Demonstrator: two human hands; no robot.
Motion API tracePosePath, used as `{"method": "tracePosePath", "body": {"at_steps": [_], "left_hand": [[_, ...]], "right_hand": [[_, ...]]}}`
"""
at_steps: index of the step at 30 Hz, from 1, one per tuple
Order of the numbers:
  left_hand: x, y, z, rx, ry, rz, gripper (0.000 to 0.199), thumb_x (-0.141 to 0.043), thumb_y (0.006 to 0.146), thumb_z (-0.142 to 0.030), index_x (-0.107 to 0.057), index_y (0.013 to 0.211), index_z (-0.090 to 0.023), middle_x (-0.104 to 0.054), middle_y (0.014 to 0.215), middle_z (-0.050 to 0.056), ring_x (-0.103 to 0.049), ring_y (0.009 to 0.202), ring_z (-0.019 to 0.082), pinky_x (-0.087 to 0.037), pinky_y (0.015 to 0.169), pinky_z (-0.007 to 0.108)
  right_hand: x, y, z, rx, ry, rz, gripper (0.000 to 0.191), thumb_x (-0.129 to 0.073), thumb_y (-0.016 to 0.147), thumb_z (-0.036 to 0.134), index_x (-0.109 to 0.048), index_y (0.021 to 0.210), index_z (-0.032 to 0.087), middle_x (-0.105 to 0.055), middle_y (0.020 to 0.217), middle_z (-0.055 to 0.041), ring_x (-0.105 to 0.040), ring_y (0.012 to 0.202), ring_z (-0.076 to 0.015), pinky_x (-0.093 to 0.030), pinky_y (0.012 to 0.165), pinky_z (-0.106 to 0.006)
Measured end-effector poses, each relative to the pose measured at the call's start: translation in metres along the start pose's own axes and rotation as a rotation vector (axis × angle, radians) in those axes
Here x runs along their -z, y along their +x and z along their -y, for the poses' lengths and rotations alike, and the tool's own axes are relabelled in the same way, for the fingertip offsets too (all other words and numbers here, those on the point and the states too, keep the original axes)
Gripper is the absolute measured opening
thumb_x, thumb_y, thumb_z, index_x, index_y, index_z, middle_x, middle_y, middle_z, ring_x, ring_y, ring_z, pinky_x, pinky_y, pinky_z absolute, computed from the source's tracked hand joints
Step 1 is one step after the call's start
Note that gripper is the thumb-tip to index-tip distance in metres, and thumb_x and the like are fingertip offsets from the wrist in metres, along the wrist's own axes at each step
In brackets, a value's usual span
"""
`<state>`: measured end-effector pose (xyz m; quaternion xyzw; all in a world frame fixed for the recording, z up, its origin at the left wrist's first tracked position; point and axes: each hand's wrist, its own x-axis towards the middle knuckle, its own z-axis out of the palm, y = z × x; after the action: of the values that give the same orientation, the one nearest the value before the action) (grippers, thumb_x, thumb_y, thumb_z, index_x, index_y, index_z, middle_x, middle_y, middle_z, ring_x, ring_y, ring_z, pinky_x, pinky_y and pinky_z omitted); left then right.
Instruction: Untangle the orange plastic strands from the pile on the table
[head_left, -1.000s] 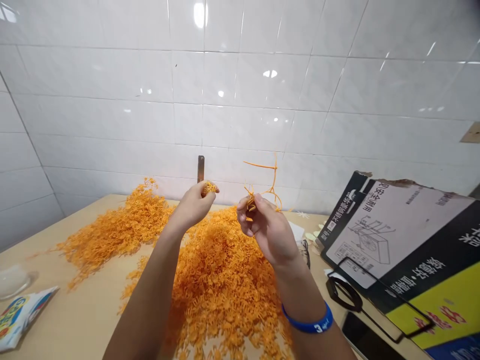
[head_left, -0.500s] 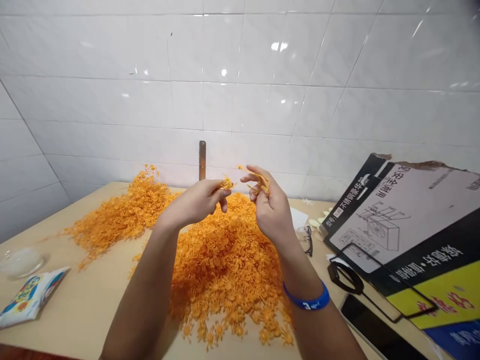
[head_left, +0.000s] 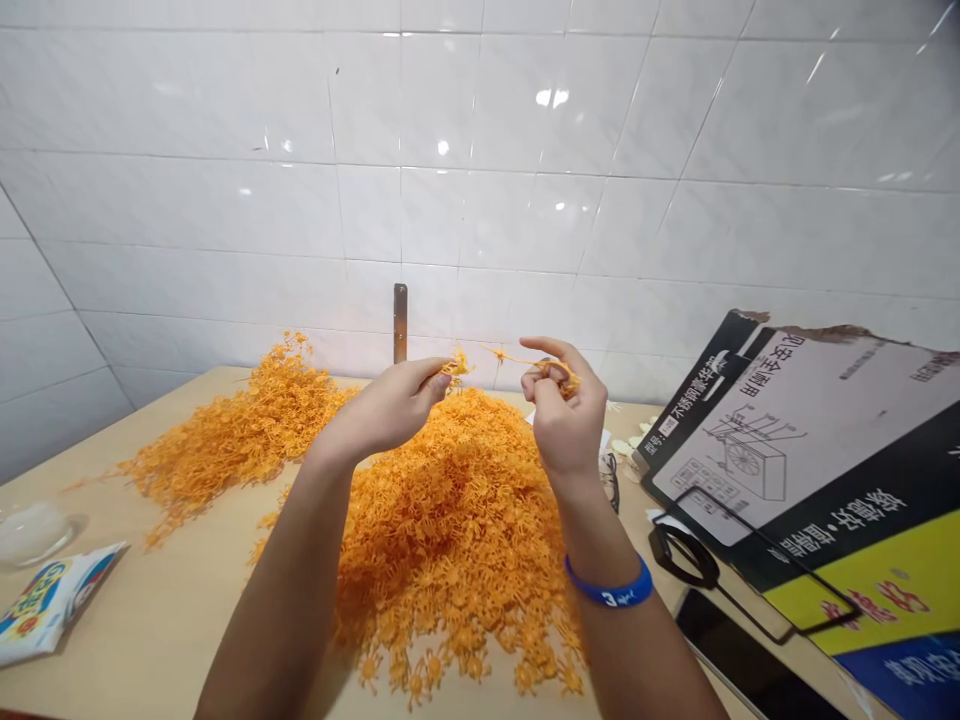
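Observation:
Above a large heap of small orange plastic pieces, both hands are raised. My left hand pinches a small cluster of orange pieces between thumb and fingers. To its right, my right hand has its fingers curled round an orange sprue, whose thin end points left toward the other hand. A gap separates the two held bits. A second orange heap lies at the left on the table.
At the right are a printed cardboard box, a black frame-like stand, a phone and eyeglasses. A snack packet and a clear round object lie at the left. A metal strip stands by the tiled wall.
My right hand has moved right, away from my left hand, taking the orange sprue with it. Its fingers are more curled. My left hand has barely moved. The view has shifted slightly.

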<state>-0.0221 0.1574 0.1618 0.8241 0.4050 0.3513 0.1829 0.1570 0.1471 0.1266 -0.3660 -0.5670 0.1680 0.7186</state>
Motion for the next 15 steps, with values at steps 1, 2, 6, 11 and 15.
{"method": "tracePosePath", "body": {"at_steps": [1, 2, 6, 11, 15], "left_hand": [[0.0, 0.0, 0.0, -0.012, -0.014, 0.01, 0.026, -0.04, 0.094, -0.03, -0.051, 0.073, -0.019, -0.051, 0.066, 0.0, -0.045, 0.059, 0.014, -0.033, 0.055, 0.026], [-0.001, 0.0, 0.0, -0.018, -0.035, 0.005, 0.023, -0.039, 0.094, -0.029, -0.054, 0.08, -0.019, -0.054, 0.068, 0.0, -0.048, 0.061, 0.014, -0.035, 0.058, 0.026], [-0.006, -0.002, 0.003, -0.007, -0.072, -0.049, 0.026, -0.04, 0.095, -0.03, -0.054, 0.115, -0.021, -0.063, 0.072, 0.001, -0.055, 0.066, 0.016, -0.037, 0.058, 0.025], [-0.007, -0.005, 0.001, -0.091, 0.0, -0.122, 0.023, -0.048, 0.093, -0.03, -0.068, 0.091, -0.021, -0.07, 0.08, 0.003, -0.057, 0.065, 0.015, -0.037, 0.057, 0.025], [-0.01, -0.014, -0.001, -0.177, 0.004, -0.295, 0.02, -0.056, 0.09, -0.029, -0.074, 0.091, -0.021, -0.07, 0.098, 0.006, -0.061, 0.087, 0.018, -0.045, 0.074, 0.027]], "right_hand": [[-0.001, 0.0, 0.001, -0.005, -0.001, 0.023, 0.024, -0.049, 0.083, 0.018, -0.064, 0.101, 0.023, -0.04, 0.06, 0.0033, -0.034, 0.051, -0.0121, -0.028, 0.049, -0.028], [-0.002, 0.0, 0.002, -0.012, -0.008, 0.064, 0.021, -0.051, 0.086, 0.024, -0.063, 0.104, 0.023, -0.041, 0.061, 0.0032, -0.036, 0.052, -0.0123, -0.029, 0.05, -0.028], [-0.007, -0.004, 0.002, -0.059, -0.045, 0.292, 0.031, -0.06, 0.085, 0.049, -0.058, 0.101, 0.022, -0.042, 0.062, 0.0044, -0.037, 0.052, -0.0118, -0.028, 0.05, -0.027], [-0.009, -0.007, 0.006, 0.033, -0.343, 0.37, 0.036, -0.065, 0.082, 0.052, -0.049, 0.072, 0.022, -0.044, 0.06, 0.0041, -0.034, 0.053, -0.0118, -0.021, 0.051, -0.027], [-0.011, 0.001, 0.014, 0.053, -0.259, 0.502, 0.04, -0.067, 0.078, 0.058, -0.054, 0.072, 0.021, -0.05, 0.063, 0.002, -0.038, 0.057, -0.013, -0.023, 0.052, -0.027]]}}
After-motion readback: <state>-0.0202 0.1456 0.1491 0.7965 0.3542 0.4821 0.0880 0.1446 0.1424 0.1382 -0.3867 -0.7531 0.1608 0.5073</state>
